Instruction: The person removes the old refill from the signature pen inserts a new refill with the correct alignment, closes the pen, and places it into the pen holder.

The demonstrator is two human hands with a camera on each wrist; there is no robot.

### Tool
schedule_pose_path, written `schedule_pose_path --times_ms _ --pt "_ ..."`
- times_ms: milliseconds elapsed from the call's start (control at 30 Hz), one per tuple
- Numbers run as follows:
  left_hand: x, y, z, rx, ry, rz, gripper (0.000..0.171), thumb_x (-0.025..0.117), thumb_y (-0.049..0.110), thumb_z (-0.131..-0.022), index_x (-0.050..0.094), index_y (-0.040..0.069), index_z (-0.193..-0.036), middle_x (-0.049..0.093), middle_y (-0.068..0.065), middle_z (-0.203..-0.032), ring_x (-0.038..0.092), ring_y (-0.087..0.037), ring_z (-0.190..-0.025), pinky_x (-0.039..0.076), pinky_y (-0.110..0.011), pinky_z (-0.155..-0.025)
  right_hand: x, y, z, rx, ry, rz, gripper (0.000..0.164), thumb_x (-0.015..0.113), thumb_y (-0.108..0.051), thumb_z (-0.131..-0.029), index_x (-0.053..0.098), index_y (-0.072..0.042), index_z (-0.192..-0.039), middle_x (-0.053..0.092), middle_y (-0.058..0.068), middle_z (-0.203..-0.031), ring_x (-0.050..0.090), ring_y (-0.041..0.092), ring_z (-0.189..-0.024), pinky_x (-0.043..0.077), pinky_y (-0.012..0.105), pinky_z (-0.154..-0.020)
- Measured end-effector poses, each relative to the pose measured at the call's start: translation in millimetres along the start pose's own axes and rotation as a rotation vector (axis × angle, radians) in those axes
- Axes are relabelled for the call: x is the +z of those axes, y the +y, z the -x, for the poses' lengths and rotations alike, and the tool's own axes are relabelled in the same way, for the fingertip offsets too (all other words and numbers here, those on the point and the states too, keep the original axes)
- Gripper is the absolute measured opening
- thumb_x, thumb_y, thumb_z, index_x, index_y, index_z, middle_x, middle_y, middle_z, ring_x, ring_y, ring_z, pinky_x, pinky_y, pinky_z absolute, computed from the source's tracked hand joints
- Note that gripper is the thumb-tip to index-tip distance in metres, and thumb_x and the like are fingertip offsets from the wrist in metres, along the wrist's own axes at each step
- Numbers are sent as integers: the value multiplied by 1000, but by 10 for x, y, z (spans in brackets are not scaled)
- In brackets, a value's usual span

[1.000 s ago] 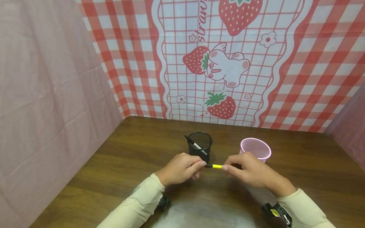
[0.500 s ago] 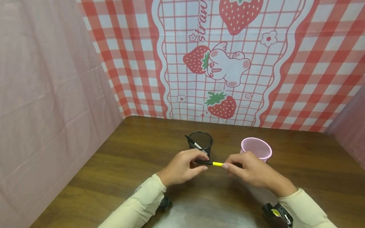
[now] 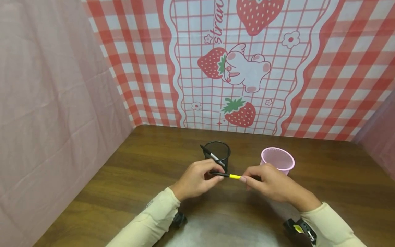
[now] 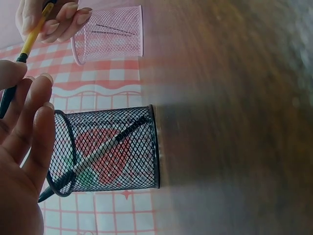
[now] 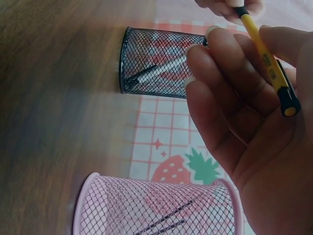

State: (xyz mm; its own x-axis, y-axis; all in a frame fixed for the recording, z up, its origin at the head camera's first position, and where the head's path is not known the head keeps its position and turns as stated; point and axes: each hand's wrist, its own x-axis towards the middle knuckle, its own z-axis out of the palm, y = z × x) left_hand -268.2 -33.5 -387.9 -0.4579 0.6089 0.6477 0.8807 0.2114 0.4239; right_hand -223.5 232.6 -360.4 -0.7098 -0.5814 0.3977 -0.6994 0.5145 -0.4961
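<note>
Both hands hold one yellow-and-black pen [image 3: 234,176] level above the table. My right hand [image 3: 273,183] pinches its yellow barrel between thumb and index finger; in the right wrist view the black clip end [image 5: 288,100] lies over the palm. At the other end, my left hand [image 3: 197,178] pinches the black part [image 4: 9,95] with thumb and fingertips. Behind the left hand stands a black mesh pen cup [image 3: 223,145], a black-and-white marker [image 3: 213,156] leaning inside it. A pink mesh pen cup [image 3: 290,161] is just behind the right hand.
The cups stand apart on the brown wooden table [image 3: 123,164]. Two thin dark lines [image 4: 115,30] show through the pink mesh. A red-checked strawberry cloth [image 3: 148,68] hangs at the back, with a pink cloth [image 3: 61,103] along the left side.
My left thumb and fingers parted from the pen's black end half a second ago, then closed on it again, farther along. The right hand keeps its grip. Both cups stay put.
</note>
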Motion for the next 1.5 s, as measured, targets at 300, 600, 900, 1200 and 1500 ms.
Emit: schedule_pose_path --times_ms 300,600,900,1200,1500 --pt "-10 12 -4 -29 -45 2 7 75 14 -91 71 13 -97 66 9 -90 55 -4 -71 46 -14 -65 -32 0 -2 -4 -9 -30 22 68 -13 -97 66 -29 -81 63 -14 -70 53 0 -62 45 22 -55" --pt "0 11 5 -31 -54 -17 8 74 18 -93 73 13 -98 66 8 -88 51 0 -69 44 -14 -61 -31 3 15 -1 -5 -27 18 69 -13 -96 67 -27 -85 64 -15 -72 53 -1 -63 46 22 -55" --pt "-3 -2 14 -36 -68 -53 8 71 19 -95 75 12 -99 65 9 -87 50 0 -66 42 -13 -60 -28 17 21 6 15 -12 18 71 -11 -93 68 -28 -87 65 -14 -71 54 2 -62 46 24 -55" --pt "-11 -4 -14 -34 -66 -63 10 69 20 -96 76 13 -99 68 9 -88 51 0 -69 42 -13 -63 -49 -4 6 13 28 2 15 73 -13 -92 68 -26 -89 62 -15 -71 51 -1 -62 45 22 -53" --pt "-15 -24 10 -31 -77 -21 12 67 19 -97 76 13 -93 61 12 -77 49 2 -65 41 -13 -59 -18 -10 2 19 6 -12 7 72 -16 -95 70 -21 -89 62 -16 -74 53 1 -65 47 23 -56"
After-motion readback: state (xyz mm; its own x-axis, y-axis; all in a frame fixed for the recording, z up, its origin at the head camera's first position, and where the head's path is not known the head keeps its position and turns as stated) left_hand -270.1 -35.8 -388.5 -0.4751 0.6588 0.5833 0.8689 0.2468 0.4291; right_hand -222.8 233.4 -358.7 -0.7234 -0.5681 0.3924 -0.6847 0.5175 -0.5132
